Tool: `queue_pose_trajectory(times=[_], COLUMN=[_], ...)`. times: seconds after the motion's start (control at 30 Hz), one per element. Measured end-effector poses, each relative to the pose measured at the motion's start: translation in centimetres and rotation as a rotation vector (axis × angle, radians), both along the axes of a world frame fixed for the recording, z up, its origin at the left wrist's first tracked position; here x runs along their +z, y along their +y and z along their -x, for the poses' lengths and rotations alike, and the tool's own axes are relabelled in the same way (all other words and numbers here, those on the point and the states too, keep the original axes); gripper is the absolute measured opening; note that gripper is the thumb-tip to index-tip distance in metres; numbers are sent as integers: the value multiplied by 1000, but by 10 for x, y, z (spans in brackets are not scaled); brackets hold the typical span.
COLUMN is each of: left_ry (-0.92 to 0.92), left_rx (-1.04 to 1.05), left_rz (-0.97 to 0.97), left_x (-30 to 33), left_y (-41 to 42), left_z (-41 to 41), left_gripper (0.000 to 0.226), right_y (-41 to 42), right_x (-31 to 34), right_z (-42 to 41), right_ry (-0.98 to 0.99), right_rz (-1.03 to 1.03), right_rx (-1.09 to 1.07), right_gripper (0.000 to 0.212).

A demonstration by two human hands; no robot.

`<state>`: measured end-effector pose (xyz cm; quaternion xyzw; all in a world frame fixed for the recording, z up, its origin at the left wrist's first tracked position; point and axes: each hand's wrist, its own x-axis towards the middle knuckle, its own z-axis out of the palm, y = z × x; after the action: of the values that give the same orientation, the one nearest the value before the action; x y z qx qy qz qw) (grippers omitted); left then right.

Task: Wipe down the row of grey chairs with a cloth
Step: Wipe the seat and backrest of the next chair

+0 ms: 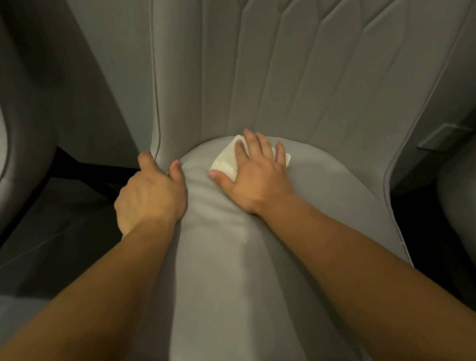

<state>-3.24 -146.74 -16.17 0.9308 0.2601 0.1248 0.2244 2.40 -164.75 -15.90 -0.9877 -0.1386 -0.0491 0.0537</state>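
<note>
Cloth [227, 161] under flat right hand [256, 176] | left hand [151, 196] grips seat [249, 271] edge

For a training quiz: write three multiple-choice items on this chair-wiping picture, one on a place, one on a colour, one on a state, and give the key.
1. Where does the cloth lie?
A. at the back of the seat
B. on the floor
C. on the left-hand chair

2. What colour is the cloth?
A. blue
B. white
C. black

3. What is the left hand doing?
A. hanging free
B. pressing the cloth
C. gripping the seat's left edge

Key: 1 A, the cloth sits by the backrest; 2 B, it shows pale white; 3 C, its fingers curl round the edge, while the right hand lies flat on the cloth.
</note>
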Motion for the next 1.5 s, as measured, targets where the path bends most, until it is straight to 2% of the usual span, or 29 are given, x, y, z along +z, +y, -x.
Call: queue_pose_trajectory(times=[0.13,0.37,0.53,0.63,0.7,0.83,0.97,1.1,1.23,1.4,1.5], left_ry=[10,14,13,8,-1,-21,-31,-49,-69,-76,-86], left_rx=[5,3,2,1,-4,-11,-19,-11,-1,3,-9], left_rz=[35,37,26,23,26,8,4,11,-6,-12,-3], left_x=[2,5,6,6,5,3,1,-1,-2,-1,-2], left_y=[2,1,0,1,1,1,1,2,0,-1,0], left_z=[1,1,3,3,4,4,5,5,4,3,5], left_gripper=[50,45,44,46,45,45,49,52,50,45,43], right_y=[2,26,38,23,10,-38,-80,-105,-109,-91,-63], right_x=[2,11,12,12,15,13,7,7,5,8,10], right_z=[8,-12,-15,-21,-28,-35,-16,2,10,-1,1], right_ry=[-137,86,76,61,69,72,-1,-40,-74,-63,-19], right_rz=[5,-70,-129,-42,34,70,53,19,-81,-181,-211], right_rx=[70,146,304,354,304,55,-179,-323,-411,-533,-433], right_gripper=[81,80,65,60,61,68,71,76,83,71,65])
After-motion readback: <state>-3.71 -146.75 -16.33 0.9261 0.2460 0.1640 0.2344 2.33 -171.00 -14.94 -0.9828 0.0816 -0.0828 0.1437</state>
